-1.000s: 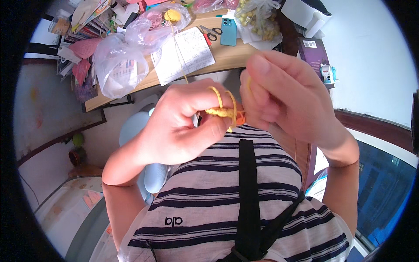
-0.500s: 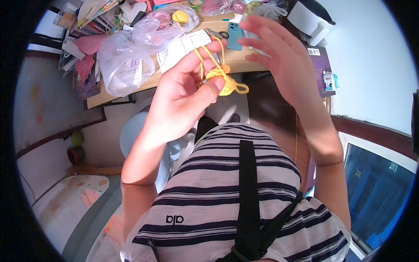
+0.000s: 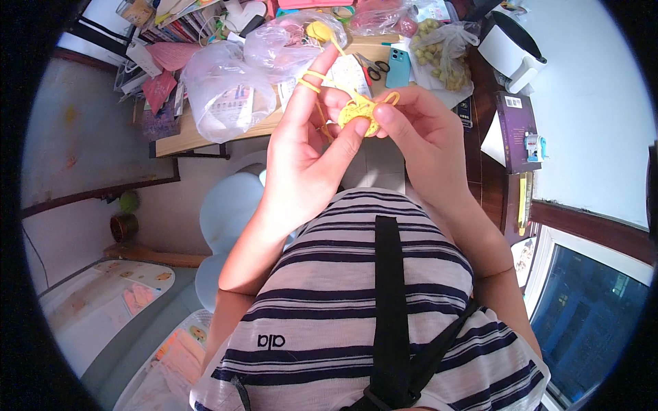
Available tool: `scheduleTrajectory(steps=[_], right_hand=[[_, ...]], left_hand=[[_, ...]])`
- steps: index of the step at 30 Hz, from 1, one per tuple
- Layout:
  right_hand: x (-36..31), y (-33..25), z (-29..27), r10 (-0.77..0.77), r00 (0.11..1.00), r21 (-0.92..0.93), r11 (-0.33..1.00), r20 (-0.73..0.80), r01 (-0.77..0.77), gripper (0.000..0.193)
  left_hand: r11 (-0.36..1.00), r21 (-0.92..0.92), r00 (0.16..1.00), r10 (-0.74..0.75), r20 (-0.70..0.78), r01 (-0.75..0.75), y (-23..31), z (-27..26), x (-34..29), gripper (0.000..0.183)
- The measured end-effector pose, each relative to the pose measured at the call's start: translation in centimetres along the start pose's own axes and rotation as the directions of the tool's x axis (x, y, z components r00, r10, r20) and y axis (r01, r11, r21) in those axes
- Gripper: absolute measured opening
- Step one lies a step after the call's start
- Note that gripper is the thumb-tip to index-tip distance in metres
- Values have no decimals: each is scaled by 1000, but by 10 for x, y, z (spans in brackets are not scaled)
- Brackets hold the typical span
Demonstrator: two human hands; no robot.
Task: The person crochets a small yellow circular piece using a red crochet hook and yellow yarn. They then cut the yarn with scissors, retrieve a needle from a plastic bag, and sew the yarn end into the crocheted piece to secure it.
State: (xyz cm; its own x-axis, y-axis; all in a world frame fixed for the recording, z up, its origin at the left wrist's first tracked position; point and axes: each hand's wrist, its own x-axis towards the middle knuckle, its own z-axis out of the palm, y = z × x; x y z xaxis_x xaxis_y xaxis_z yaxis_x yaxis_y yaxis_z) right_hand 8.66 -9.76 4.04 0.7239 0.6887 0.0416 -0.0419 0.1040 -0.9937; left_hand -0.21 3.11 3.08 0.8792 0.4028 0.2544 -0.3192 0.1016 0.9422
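Between my two hands, above the desk's near edge, is a small round piece of yellow crochet [image 3: 355, 118]. My left hand [image 3: 298, 161] pinches it between thumb and fingers, its index finger raised with yellow yarn [image 3: 310, 85] wound round it. From the raised fingertip the strand runs toward a yellow yarn ball [image 3: 319, 31] in a clear plastic bag. My right hand [image 3: 433, 140] pinches the right side of the piece, thumb on top, by a yellow loop [image 3: 391, 98] that sticks up. The right fingertips are partly hidden behind the work.
On the wooden desk [image 3: 185, 142] lie black-handled scissors [image 3: 377, 70], a teal phone [image 3: 398, 67] and a bag of green round fruit [image 3: 442, 65]. A clear bag [image 3: 223, 96] sits left. A white handled appliance [image 3: 508, 48] stands right. Below is a pale blue stool [image 3: 229, 212].
My right hand, raised and spread apart from the work, has come down and now pinches the piece's right side. My left hand still grips the crochet; its index finger is lifted higher.
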Motion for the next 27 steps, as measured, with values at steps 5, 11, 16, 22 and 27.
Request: scheduleTrajectory(steps=[5,11,16,22,27], right_hand=[[-1,10,28,-33,999,83,996,-34,36,11],[-5,25,45,-61,994,7,998,-88,62,11],[-11,30,50,-23,991,8,1000,-135,25,11],[-12,38,46,-12,993,28,999,-116,16,11],[-7,33,36,-40,992,27,999,-120,44,11]], left_hand=[[994,104,997,36,-69,-29,8,-9,-10,70],[999,-26,998,-34,-57,32,0,-24,-21,68],[939,317,983,164,-81,-131,-15,-23,-34,69],[796,564,959,283,-25,-220,-11,-22,-35,75],[954,269,981,164,-99,-133,-19,-11,-27,79]])
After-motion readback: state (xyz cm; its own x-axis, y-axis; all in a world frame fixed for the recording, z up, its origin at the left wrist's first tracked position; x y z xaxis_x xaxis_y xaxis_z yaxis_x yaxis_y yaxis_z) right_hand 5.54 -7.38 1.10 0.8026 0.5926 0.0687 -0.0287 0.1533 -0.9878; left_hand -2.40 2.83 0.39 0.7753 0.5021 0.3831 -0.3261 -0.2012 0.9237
